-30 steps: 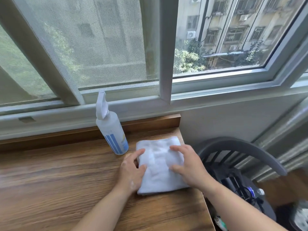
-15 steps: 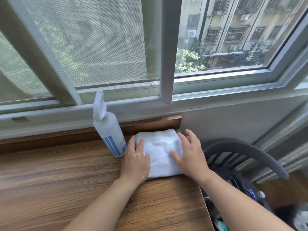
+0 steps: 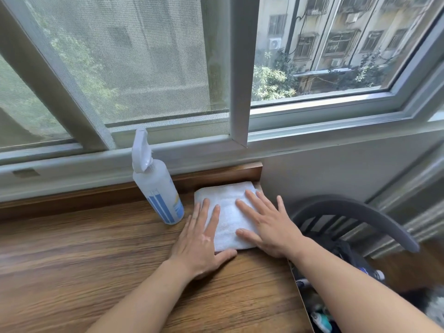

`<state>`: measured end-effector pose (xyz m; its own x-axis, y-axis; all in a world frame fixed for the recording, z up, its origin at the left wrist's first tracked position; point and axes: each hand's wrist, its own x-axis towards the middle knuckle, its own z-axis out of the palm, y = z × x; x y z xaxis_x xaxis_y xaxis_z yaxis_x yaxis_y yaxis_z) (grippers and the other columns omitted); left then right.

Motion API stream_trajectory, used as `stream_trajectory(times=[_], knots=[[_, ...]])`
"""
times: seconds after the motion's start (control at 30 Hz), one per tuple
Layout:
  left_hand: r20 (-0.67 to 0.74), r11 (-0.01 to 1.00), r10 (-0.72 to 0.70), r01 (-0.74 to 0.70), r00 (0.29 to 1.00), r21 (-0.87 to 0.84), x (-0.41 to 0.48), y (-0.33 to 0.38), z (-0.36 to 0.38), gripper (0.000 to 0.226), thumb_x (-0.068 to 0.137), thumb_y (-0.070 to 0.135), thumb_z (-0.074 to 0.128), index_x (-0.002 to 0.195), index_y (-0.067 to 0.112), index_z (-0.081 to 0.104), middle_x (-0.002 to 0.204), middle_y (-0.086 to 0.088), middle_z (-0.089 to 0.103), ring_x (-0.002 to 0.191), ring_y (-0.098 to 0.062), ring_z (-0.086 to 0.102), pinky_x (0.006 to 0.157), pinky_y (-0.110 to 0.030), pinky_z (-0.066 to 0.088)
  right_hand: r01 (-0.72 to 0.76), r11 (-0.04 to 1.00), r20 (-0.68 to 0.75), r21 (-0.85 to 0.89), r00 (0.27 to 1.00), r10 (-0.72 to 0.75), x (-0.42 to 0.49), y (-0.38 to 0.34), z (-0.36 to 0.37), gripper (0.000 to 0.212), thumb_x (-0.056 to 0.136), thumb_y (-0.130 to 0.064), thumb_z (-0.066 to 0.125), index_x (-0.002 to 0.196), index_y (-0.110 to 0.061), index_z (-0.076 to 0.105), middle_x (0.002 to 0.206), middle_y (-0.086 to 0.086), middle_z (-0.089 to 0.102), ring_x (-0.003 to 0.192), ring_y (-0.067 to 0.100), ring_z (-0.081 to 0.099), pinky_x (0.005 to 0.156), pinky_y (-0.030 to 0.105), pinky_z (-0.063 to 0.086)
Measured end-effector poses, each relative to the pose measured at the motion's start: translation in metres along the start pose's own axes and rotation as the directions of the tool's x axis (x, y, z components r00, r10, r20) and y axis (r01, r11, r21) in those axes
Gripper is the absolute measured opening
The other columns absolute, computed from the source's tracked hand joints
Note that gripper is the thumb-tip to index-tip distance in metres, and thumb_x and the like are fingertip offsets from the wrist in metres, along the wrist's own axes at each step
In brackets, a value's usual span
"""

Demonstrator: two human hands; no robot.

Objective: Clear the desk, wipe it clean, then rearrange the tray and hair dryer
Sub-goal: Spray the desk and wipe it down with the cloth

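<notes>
- My left hand (image 3: 201,239) and right hand (image 3: 271,229) both lie flat with straight fingers, pressing down on the white cloth (image 3: 228,219). Neither hand grips it.
- The cloth lies folded in the far right corner of the desk (image 3: 84,260), its far edge against the raised back lip (image 3: 216,174).
- A spray bottle (image 3: 158,195) stands upright just left of the cloth, near my left fingers but apart from them.
- A dark chair (image 3: 355,210) stands right of the desk, under the window (image 3: 168,68).
- The things on the chair seat are blurred and partly behind my right arm, so I cannot tell what they are.
- My hands cover the cloth's near corners.
- The desk's right edge runs under my right wrist, and that hand overhangs it slightly.
- The wood spreads wide to the left of the bottle and toward me.
</notes>
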<state>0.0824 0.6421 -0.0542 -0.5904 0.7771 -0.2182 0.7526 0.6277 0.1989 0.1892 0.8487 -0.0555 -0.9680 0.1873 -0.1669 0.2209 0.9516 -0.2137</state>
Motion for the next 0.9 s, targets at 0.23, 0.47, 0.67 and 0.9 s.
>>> stream_trajectory(times=[0.23, 0.47, 0.67, 0.9], knots=[[-0.022, 1.000, -0.018, 0.018, 1.000, -0.002, -0.023, 0.001, 0.006, 0.106, 0.087, 0.084, 0.029, 0.156, 0.029, -0.029, 0.157, -0.001, -0.048, 0.149, -0.017, -0.038, 0.126, -0.035, -0.011, 0.038, 0.998, 0.034, -0.044, 0.999, -0.037, -0.032, 0.013, 0.002, 0.094, 0.080, -0.093, 0.023, 0.155, -0.049, -0.014, 0.167, -0.004, -0.024, 0.152, 0.010, -0.023, 0.122, 0.061, -0.006], [0.003, 1.000, -0.029, 0.029, 1.000, 0.002, -0.018, 0.004, 0.004, 0.093, 0.095, 0.075, 0.027, 0.156, 0.030, -0.027, 0.160, 0.001, -0.042, 0.150, -0.015, -0.035, 0.126, -0.037, -0.012, 0.015, 0.998, 0.047, -0.064, 0.999, -0.012, -0.027, 0.022, 0.001, 0.089, 0.078, -0.093, 0.012, 0.154, -0.052, -0.013, 0.169, -0.007, -0.015, 0.155, 0.016, -0.015, 0.121, 0.064, -0.003], [0.028, 0.999, -0.046, 0.045, 0.999, 0.019, -0.021, 0.004, 0.001, 0.092, 0.095, 0.075, 0.026, 0.156, 0.030, -0.027, 0.160, 0.001, -0.042, 0.151, -0.015, -0.033, 0.127, -0.039, -0.010, -0.002, 0.999, 0.045, -0.052, 0.999, 0.004, -0.029, 0.017, 0.002, 0.087, 0.082, -0.090, 0.017, 0.154, -0.052, -0.013, 0.169, -0.007, -0.014, 0.155, 0.017, -0.013, 0.121, 0.064, -0.003], [0.088, 0.996, -0.071, 0.066, 0.994, 0.057, -0.034, 0.009, -0.004, 0.097, 0.088, 0.082, 0.014, 0.158, 0.027, -0.024, 0.164, -0.002, -0.035, 0.155, -0.017, -0.024, 0.128, -0.042, -0.008, -0.071, 0.996, 0.033, -0.050, 0.997, 0.072, -0.046, 0.008, 0.004, 0.078, 0.092, -0.080, 0.022, 0.155, -0.050, -0.013, 0.169, -0.010, -0.010, 0.156, 0.018, -0.010, 0.121, 0.064, -0.003]])
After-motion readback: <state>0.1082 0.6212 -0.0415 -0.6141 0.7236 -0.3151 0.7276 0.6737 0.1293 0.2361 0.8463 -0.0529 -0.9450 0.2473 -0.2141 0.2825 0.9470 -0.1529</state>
